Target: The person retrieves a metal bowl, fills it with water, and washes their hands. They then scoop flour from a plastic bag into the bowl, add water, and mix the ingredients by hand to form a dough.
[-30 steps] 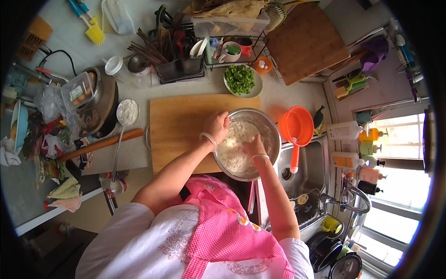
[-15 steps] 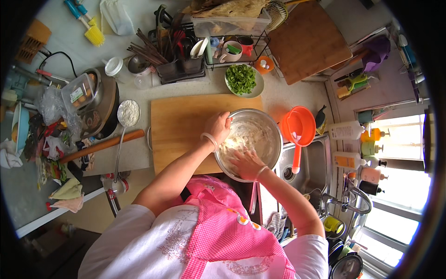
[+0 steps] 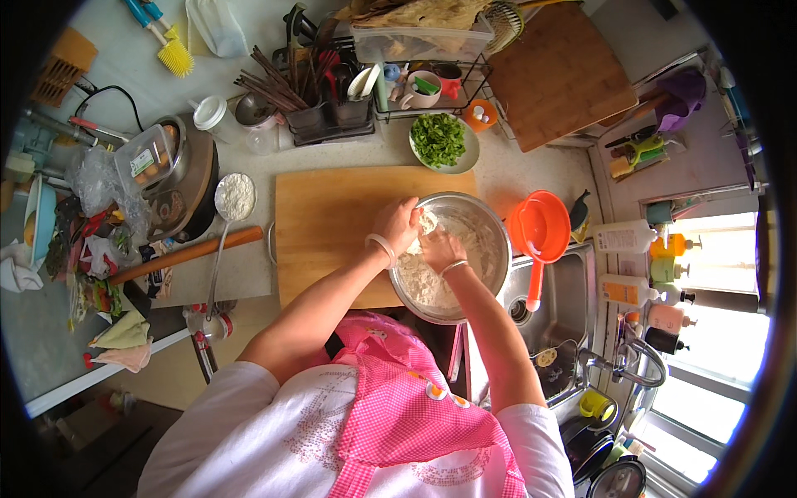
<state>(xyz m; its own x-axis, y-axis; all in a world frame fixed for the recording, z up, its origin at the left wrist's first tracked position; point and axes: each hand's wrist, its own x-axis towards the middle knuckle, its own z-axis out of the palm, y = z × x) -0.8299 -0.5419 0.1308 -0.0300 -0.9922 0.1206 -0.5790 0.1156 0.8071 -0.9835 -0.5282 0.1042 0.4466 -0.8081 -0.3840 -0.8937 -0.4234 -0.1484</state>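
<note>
A steel mixing bowl (image 3: 503,249) rests partly over the right end of a wooden board (image 3: 324,199), with pale, crumbly flour dough (image 3: 425,284) inside. My left hand (image 3: 397,226) is closed at the bowl's left rim, its fingers curled over the edge. Inside the bowl, my right hand (image 3: 442,251) has its fingers bent into the dough, close beside the left fingers. A pale lump shows between the two hands. The right fingertips are partly hidden by dough.
Right of the bowl, an orange ladle-shaped scoop (image 3: 540,228) lies by the sink (image 3: 560,311). Chopped greens fill a plate (image 3: 469,153) behind. On the left are a long-handled ladle of flour (image 3: 236,197), a rolling pin (image 3: 191,256) and a lidded pot (image 3: 203,191).
My right hand has moved from the bowl's near side up and left toward my left hand, its spread fingers now bent into the dough. My left hand stays at the rim.
</note>
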